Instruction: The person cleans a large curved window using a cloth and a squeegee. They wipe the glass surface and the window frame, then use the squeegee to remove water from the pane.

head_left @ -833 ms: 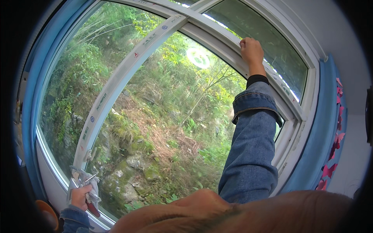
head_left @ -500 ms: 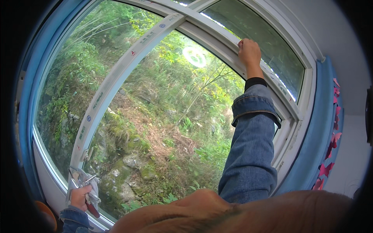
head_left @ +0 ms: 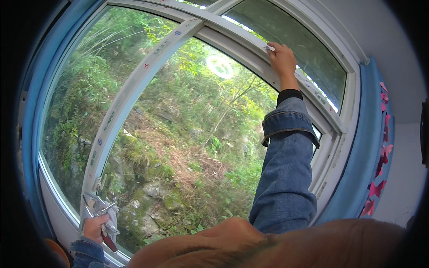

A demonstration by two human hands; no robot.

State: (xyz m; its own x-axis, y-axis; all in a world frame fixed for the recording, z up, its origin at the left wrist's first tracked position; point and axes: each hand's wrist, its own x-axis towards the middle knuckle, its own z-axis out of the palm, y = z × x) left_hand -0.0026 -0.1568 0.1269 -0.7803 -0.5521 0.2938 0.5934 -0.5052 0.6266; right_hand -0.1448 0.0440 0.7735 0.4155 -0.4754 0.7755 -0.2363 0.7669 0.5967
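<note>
My right hand is raised to the upper crossbar of the white window frame, with thumb and fingers pinched on a small white scrap. Whether the scrap is film or cloth, I cannot tell. Low on the left, my left hand grips a crumpled greyish-white rag together with a tool that has a reddish-brown handle. Thin metal parts stick out above those fingers; their exact kind is unclear. This hand is beside the foot of the upright window bar, which carries printed protective film.
Blue curtains hang at the left and right. Pink and red paper butterflies line the right one. A window latch juts from the upright bar. Behind the glass rises a rocky, overgrown slope.
My right hand has shifted slightly left along the crossbar, and the white scrap now shows between its fingers. My left hand keeps its hold on the rag and tool. The view has tilted slightly.
</note>
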